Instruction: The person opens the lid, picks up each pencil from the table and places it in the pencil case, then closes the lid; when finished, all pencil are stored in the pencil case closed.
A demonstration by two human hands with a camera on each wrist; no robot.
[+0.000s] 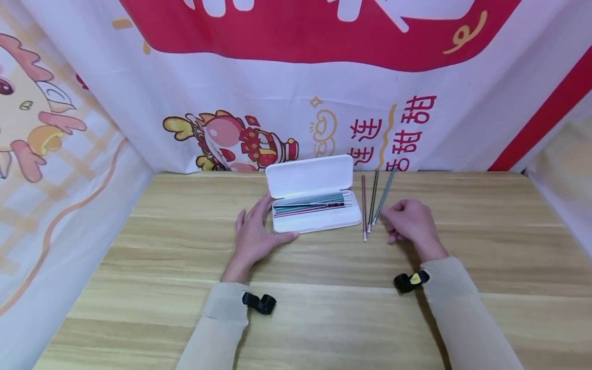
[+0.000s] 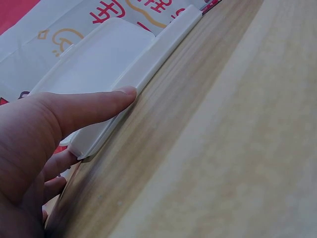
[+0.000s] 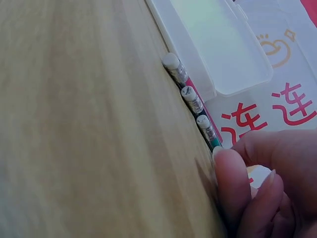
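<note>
A white pencil case [image 1: 319,224] lies on the table with its lid [image 1: 310,176] raised at the back. Several pencils [image 1: 307,204] rest inside, mostly teal, with a red one in front. My left hand [image 1: 255,239] holds the case by its left end, thumb [image 2: 106,105] along the front edge, other fingers round the side. Right of the case, a red pencil [image 1: 364,205], a black pencil [image 1: 372,200] and a teal pencil [image 1: 386,190] lie with eraser ends towards me. My right hand [image 1: 411,223] pinches the teal pencil near its eraser end, its fingers curled.
A wood-grain table [image 1: 324,308] carries everything. Behind it hangs a printed white and red cloth [image 1: 296,103], close to the raised lid and the pencils' far ends. Another printed cloth [image 1: 69,169] borders the left side. Each sleeve carries a small black wrist camera [image 1: 260,303].
</note>
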